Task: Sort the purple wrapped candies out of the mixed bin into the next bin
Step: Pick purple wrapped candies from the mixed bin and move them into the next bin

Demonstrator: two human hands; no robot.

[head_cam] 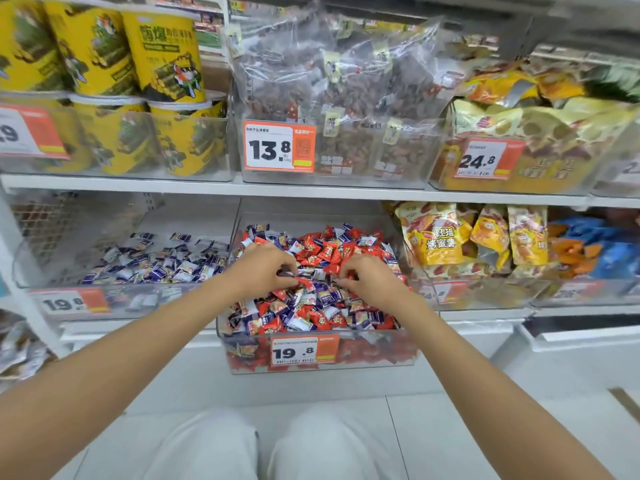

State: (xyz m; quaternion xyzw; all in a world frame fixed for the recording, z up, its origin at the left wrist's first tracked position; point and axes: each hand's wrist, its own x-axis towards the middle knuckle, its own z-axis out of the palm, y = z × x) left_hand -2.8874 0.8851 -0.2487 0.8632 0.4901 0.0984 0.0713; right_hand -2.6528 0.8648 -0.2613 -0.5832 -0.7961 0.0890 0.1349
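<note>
While the left hand (263,271) and right hand (367,280) curl into the mixed bin (363,367), I cannot tell whether either grips anything. Its purple candies (325,296) lie among red candies (329,252); others fill the next bin (69,299) just left.

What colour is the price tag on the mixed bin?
The price tag is white with an orange side, seen in the head view.
</note>
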